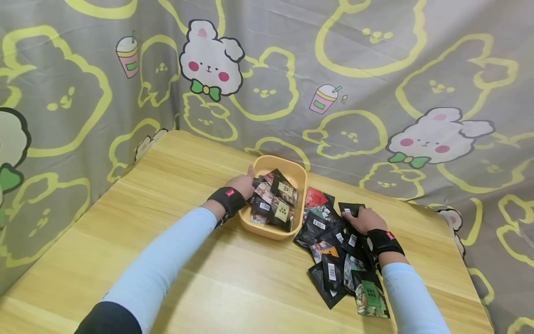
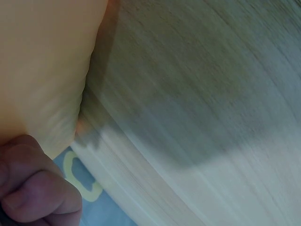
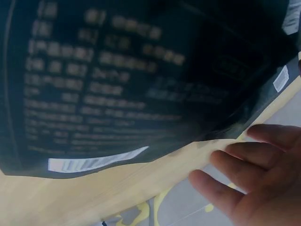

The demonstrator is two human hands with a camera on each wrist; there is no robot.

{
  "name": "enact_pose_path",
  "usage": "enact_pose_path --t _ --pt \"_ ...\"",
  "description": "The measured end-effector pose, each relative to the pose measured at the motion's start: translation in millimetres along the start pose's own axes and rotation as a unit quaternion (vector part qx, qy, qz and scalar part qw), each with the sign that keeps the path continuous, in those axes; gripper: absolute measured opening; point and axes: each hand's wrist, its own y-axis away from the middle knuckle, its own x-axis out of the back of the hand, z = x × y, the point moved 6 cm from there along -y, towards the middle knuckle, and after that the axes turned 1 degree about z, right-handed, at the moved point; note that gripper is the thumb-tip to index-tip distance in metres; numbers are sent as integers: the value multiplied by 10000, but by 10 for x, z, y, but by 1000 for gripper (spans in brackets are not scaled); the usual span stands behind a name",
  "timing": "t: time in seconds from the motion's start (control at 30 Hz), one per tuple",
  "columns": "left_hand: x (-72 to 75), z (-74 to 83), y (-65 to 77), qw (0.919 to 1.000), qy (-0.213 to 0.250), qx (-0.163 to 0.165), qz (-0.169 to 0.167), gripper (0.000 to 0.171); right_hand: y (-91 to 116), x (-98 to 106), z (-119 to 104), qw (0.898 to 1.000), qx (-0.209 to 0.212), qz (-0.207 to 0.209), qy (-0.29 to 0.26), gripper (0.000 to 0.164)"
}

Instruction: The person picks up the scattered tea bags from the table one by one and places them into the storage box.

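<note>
An orange plastic basket point(image 1: 300, 185) stands near the far edge of the table with several sachets point(image 1: 273, 197) in it. My left hand point(image 1: 243, 184) grips its left rim, thumb raised; in the left wrist view curled fingers point(image 2: 42, 193) lie beside the basket's outer wall point(image 2: 47, 70). To the right of the basket spreads a loose pile of mostly black sachets point(image 1: 319, 225). At the pile's far right, my right hand point(image 1: 367, 220) pinches a black sachet point(image 1: 349, 207) by its edge. The right wrist view shows the other fingers point(image 3: 235, 165) spread, and a dark printed sachet point(image 3: 117, 94) close up.
The wood-grain table point(image 1: 200, 287) reaches to a grey curtain point(image 1: 275, 46) with cartoon rabbits behind and to the left. Nearest me in the pile lies a sachet with a green label point(image 1: 370, 293). The pile's sachets overlap one another.
</note>
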Motion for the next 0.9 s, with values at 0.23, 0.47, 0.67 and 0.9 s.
enact_pose_path --t 0.23,0.47,0.67,0.9 --pt "1 23 -18 9999 -121 -49 11 69 -12 70 -6 9991 -152 -57 -392 54" --pt "12 25 -5 9999 -113 -87 34 69 -118 48 -109 9992 171 293 -190 36" --pt "1 6 -7 9999 -139 -72 -5 70 -161 23 -214 9967 429 688 -49 25" --pt "-1 5 -5 10000 -70 -29 -14 68 -86 199 -284 9819 657 1777 26 17"
